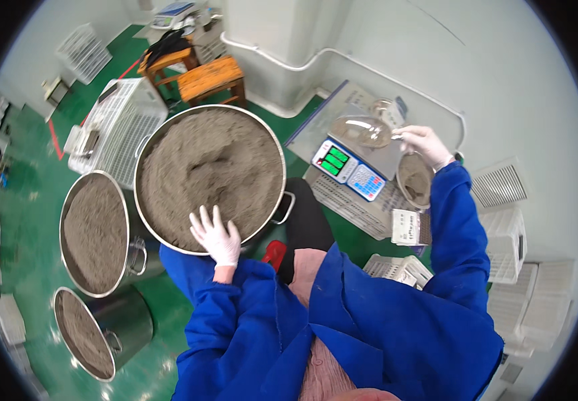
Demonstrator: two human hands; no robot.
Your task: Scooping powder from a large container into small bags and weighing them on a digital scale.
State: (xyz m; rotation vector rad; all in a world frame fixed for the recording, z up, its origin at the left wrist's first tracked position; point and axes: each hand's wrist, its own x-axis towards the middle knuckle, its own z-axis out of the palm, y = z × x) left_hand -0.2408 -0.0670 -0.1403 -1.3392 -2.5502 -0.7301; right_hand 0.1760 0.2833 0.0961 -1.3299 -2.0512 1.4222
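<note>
My left hand (pixel 216 235), in a white glove, is open with fingers spread at the near rim of a large steel pot (pixel 282 160) full of grey-brown powder (pixel 218 144). The powder has a hollow in its middle. On the right, my gloved right hand (pixel 424 144) is pinched at the edge of a shiny, see-through holder with powder (pixel 364 131), perhaps a bag. What exactly the fingertips grip is too small to tell. This holder is over the pan of a digital scale (pixel 349 170) with a lit green display. Beside my right wrist stands a bowl of powder (pixel 414 179).
Two more steel pots of powder, a middle one (pixel 95 230) and a nearer one (pixel 83 334), stand left. A white crate (pixel 128 120) and wooden stools (pixel 212 78) are behind the large pot. A small labelled box (pixel 406 227) and a white basket (pixel 396 269) lie right, near the wall.
</note>
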